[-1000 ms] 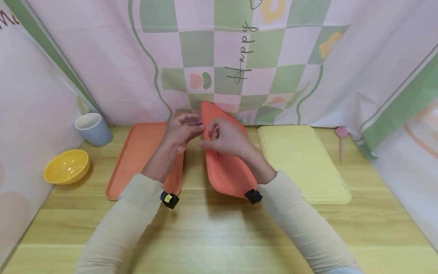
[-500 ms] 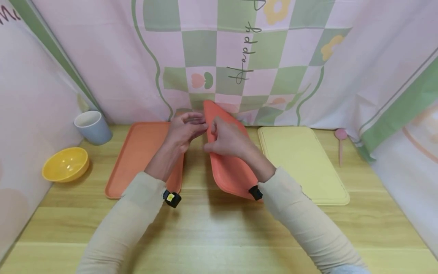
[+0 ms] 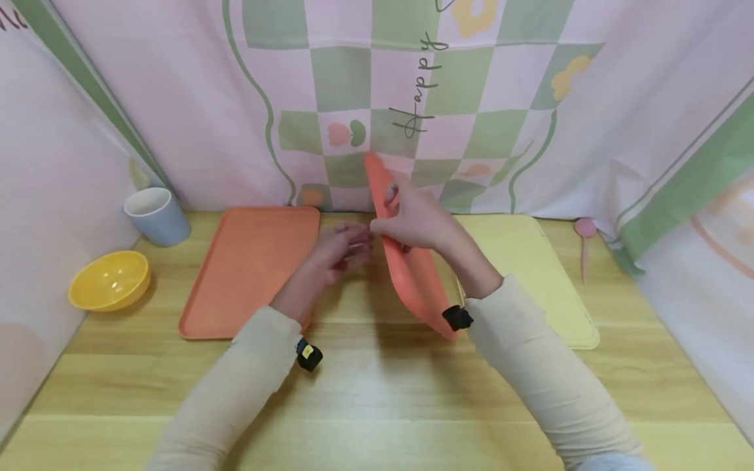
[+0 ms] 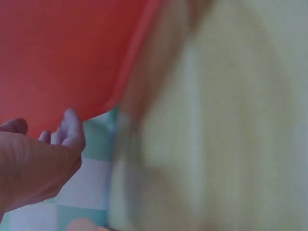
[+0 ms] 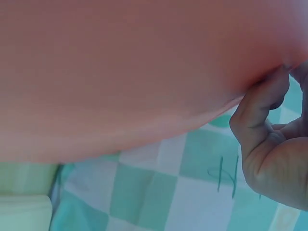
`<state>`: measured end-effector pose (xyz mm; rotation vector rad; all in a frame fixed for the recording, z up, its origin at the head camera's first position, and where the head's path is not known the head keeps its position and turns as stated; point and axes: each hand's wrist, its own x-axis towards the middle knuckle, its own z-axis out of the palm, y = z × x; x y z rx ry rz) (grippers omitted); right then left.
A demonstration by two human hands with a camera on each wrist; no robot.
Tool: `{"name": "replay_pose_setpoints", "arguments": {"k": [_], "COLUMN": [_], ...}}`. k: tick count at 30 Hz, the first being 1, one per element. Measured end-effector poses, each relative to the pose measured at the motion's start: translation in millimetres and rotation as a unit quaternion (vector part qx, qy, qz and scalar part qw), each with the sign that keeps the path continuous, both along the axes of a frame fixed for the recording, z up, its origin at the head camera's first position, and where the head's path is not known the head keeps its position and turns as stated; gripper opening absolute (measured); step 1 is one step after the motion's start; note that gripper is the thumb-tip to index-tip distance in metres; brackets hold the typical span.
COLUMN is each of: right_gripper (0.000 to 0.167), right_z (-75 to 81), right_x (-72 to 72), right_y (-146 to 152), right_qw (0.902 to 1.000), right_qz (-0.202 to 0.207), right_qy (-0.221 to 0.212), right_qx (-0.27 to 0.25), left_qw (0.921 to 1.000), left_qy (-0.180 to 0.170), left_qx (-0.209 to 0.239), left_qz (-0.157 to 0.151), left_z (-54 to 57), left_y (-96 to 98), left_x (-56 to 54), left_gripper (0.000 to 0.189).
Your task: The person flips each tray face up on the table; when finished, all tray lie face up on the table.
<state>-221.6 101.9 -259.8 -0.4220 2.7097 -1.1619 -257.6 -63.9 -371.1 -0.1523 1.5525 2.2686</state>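
Note:
My right hand (image 3: 421, 216) pinches the edge of a coral-red tray (image 3: 412, 281) between thumb and fingers. Steeply tilted, the tray stands up off the table in the head view. Its broad face fills the top of the right wrist view, where the thumb and curled finger of the right hand (image 5: 274, 144) meet at its rim. My left hand (image 3: 338, 252) is just left of the tray, fingers loosely bent and holding nothing. In the left wrist view that hand (image 4: 41, 163) is close to the tray's edge (image 4: 62, 62); whether it touches is unclear.
An orange tray (image 3: 247, 275) lies flat at left, a pale yellow tray (image 3: 530, 281) at right. Far left are a blue mug (image 3: 157, 219) and a yellow bowl (image 3: 110, 282). A pink spoon (image 3: 586, 229) lies far right. A checked curtain (image 3: 341, 78) hangs behind.
The right hand has lifted the red tray up and to the right and turned it steeper. The left hand has come away from its edge, lower and toward me.

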Motion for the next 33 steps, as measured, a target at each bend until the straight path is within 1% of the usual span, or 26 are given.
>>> {"name": "replay_pose_setpoints", "arguments": {"k": [3, 6, 9, 11, 13, 15, 18, 20, 21, 25, 27, 28, 30, 33], "right_gripper": [0.051, 0.062, 0.065, 0.062, 0.056, 0.049, 0.038, 0.033, 0.031, 0.023, 0.020, 0.019, 0.019, 0.027], "right_z": [9.8, 17.3, 22.4, 24.6, 27.5, 30.4, 33.6, 34.5, 34.6, 34.2, 34.0, 34.0, 34.0, 33.5], "right_x": [-3.0, -5.4, -6.1, -6.3, -5.3, -3.9, -2.4, -1.6, -1.4, 0.1, 0.4, 0.5, 0.2, -0.8], "right_y": [10, 22, 31, 34, 35, 35, 36, 36, 36, 40, 44, 46, 51, 62], "right_qw": [0.9997, 0.9992, 0.9991, 0.9997, 0.9995, 0.9971, 0.9905, 0.9881, 0.9858, 0.9735, 0.9707, 0.9708, 0.9751, 0.9782], "right_qz": [-0.013, -0.022, -0.026, -0.021, -0.017, -0.015, -0.020, -0.021, -0.023, -0.031, -0.036, -0.038, -0.037, -0.034], "right_qy": [-0.006, -0.015, -0.022, -0.010, 0.014, 0.040, 0.072, 0.082, 0.094, 0.146, 0.157, 0.157, 0.148, 0.146], "right_qx": [-0.019, -0.030, -0.025, -0.012, 0.022, 0.062, 0.116, 0.129, 0.138, 0.173, 0.178, 0.177, 0.161, 0.144], "left_qw": [0.9993, 0.9984, 0.9972, 0.9965, 0.9962, 0.9962, 0.9964, 0.9965, 0.9965, 0.9965, 0.9964, 0.9964, 0.9963, 0.9966], "left_qy": [-0.025, -0.038, -0.054, -0.064, -0.071, -0.072, -0.070, -0.067, -0.066, -0.062, -0.062, -0.062, -0.062, -0.056], "left_qx": [-0.011, -0.022, -0.025, -0.022, -0.013, -0.008, -0.004, -0.005, -0.005, -0.007, -0.005, -0.006, -0.006, -0.010], "left_qz": [-0.027, -0.036, -0.045, -0.049, -0.049, -0.047, -0.047, -0.049, -0.050, -0.056, -0.057, -0.058, -0.059, -0.059], "left_z": [-11.2, -18.9, -24.4, -26.9, -28.4, -29.6, -30.8, -31.4, -31.7, -33.2, -33.8, -34.0, -34.1, -34.8], "left_y": [6.6, 12.0, 16.0, 18.1, 19.7, 20.8, 21.9, 22.3, 22.5, 24.5, 25.9, 26.5, 27.3, 27.1], "left_x": [1.7, 3.5, 5.0, 5.2, 4.9, 4.0, 3.0, 3.0, 3.3, 4.7, 5.6, 5.9, 6.4, 5.9], "left_gripper": [0.041, 0.045, 0.045, 0.045, 0.046, 0.046, 0.047, 0.048, 0.048, 0.048, 0.046, 0.046, 0.045, 0.045]}}
